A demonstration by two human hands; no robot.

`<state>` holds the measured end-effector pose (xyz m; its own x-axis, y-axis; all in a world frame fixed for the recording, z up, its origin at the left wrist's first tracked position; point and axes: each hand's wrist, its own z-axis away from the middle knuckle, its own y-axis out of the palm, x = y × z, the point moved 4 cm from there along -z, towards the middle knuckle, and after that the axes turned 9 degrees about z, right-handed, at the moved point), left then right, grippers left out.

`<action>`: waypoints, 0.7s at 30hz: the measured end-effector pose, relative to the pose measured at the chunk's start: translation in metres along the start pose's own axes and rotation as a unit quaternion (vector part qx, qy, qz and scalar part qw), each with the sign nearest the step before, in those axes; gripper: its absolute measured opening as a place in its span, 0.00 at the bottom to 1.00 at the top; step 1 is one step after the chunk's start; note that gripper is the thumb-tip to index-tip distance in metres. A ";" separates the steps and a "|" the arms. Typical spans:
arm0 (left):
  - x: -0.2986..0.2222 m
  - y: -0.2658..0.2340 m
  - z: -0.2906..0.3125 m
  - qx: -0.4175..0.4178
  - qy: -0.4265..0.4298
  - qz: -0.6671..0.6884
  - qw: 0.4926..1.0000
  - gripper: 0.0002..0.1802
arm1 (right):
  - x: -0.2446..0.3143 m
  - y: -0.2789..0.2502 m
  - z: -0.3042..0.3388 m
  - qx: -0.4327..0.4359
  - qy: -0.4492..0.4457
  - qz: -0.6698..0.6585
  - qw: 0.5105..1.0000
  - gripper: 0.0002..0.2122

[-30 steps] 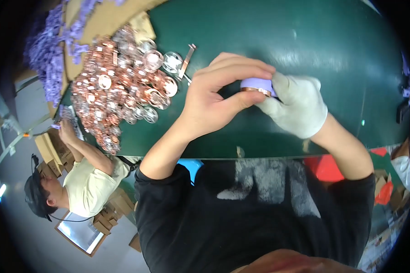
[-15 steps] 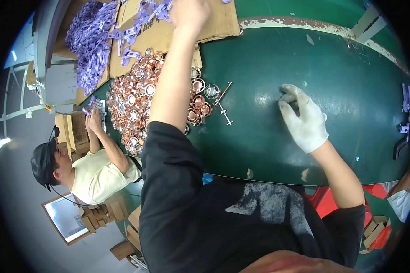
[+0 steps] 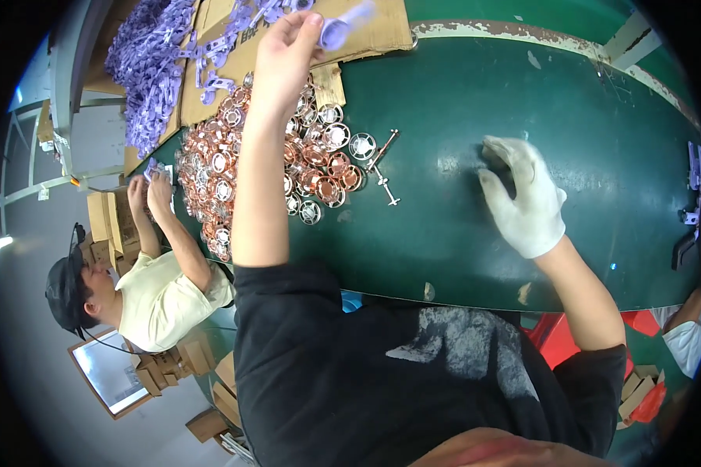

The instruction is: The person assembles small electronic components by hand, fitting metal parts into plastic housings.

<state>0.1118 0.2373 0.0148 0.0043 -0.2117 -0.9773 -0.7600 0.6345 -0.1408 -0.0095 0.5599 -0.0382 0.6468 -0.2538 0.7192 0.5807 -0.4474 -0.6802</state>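
My bare left hand is reached out to the far left, over the edge of a flat cardboard sheet. Thumb and fingers pinch a purple plastic part with a ring-shaped end, its far tip smeared by motion. My right hand, in a white glove, rests over the green table with thumb and fingers apart and nothing between them. Between the hands lie two thin metal rods with small collars, one coppery and one silver. Left of them spreads a heap of copper and silver spoked wheel-like discs.
A large heap of purple parts fills the far left, with more scattered on the cardboard. A co-worker at the left handles a purple part. More purple pieces lie at the right edge. A worn metal rail borders the table's far side.
My left hand has drawn back and left from the top edge, with a purple part now showing in its fingers. The gloved right hand has barely shifted, its gap slightly wider.
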 end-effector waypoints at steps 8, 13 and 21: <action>-0.014 0.087 0.163 0.237 -0.272 0.181 0.915 0.12 | 0.046 0.009 0.004 0.006 -0.231 0.101 0.968 0.30; -0.011 0.085 0.188 0.222 -0.195 0.184 0.938 0.11 | 0.041 0.017 0.013 0.050 -0.207 0.133 0.968 0.30; 0.016 -0.102 0.060 -0.051 -0.119 -0.019 0.991 0.22 | 0.022 0.017 0.012 0.038 -0.071 0.060 0.995 0.29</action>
<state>0.2281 0.2139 0.0037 0.1787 -0.0442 -0.9829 -0.8178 0.5488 -0.1733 0.0204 0.5567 -0.0351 0.7741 -0.1754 0.6082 0.5272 -0.3532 -0.7728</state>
